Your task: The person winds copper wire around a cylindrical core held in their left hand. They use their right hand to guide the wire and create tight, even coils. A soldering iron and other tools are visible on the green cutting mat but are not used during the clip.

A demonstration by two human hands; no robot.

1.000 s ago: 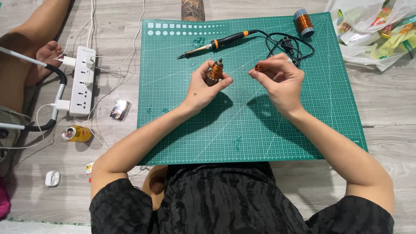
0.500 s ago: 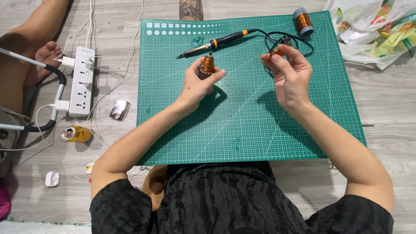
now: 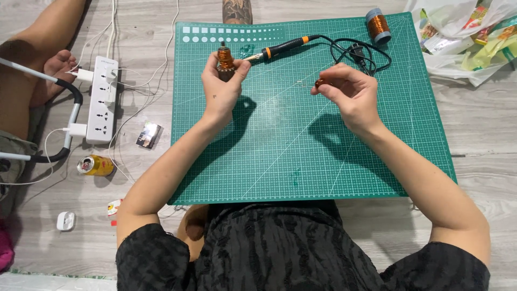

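Note:
My left hand (image 3: 222, 89) grips a small copper-wound motor armature (image 3: 225, 59) upright over the far part of the green cutting mat (image 3: 301, 156). A thin copper wire (image 3: 293, 85) runs from it across to my right hand (image 3: 350, 94), whose pinched fingers hold a small copper wire bundle (image 3: 319, 83). A soldering iron (image 3: 280, 49) with an orange and black handle lies on the mat just beyond and between both hands, its black cord (image 3: 358, 54) looped behind my right hand.
A spool of copper wire (image 3: 378, 25) stands at the mat's far right corner. Plastic bags (image 3: 468, 37) lie right of it. Left of the mat are a white power strip (image 3: 102, 97), a yellow can (image 3: 95, 165), a small packet (image 3: 148, 134) and another person's foot (image 3: 54, 70).
Both hands moved away from me and spread apart; the left carried the armature up near the soldering iron's tip, the right drew the wire out to the right.

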